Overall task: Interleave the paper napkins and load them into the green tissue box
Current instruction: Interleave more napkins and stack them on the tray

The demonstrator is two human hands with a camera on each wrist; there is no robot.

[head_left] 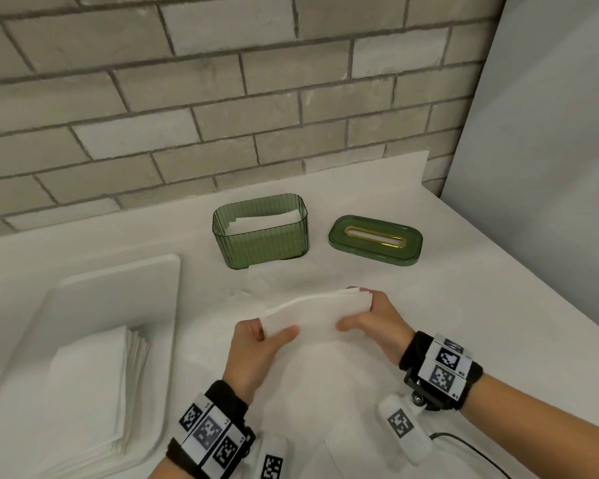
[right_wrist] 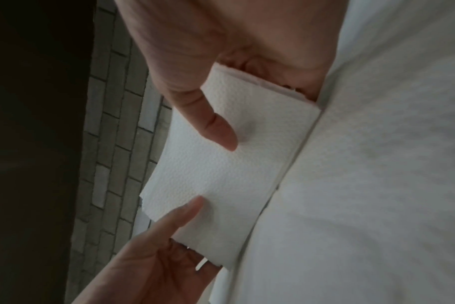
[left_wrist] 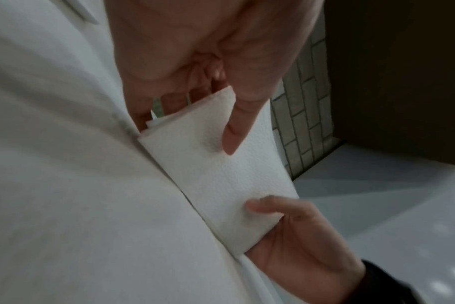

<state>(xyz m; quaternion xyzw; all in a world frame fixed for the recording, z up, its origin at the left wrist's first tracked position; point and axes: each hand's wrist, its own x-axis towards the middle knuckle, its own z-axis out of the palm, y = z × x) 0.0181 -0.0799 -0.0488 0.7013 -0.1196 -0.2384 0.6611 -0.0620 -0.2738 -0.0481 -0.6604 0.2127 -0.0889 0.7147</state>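
Fingers (head_left: 355, 289) hidden behind napkins (head_left: 317, 314)

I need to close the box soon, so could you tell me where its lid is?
In the head view the green lid lies flat on the white counter, just right of the open green tissue box.

Box (head_left: 260, 236) mouth uncovered; lid (head_left: 376, 239) beside, right; tray (head_left: 118, 295) left.
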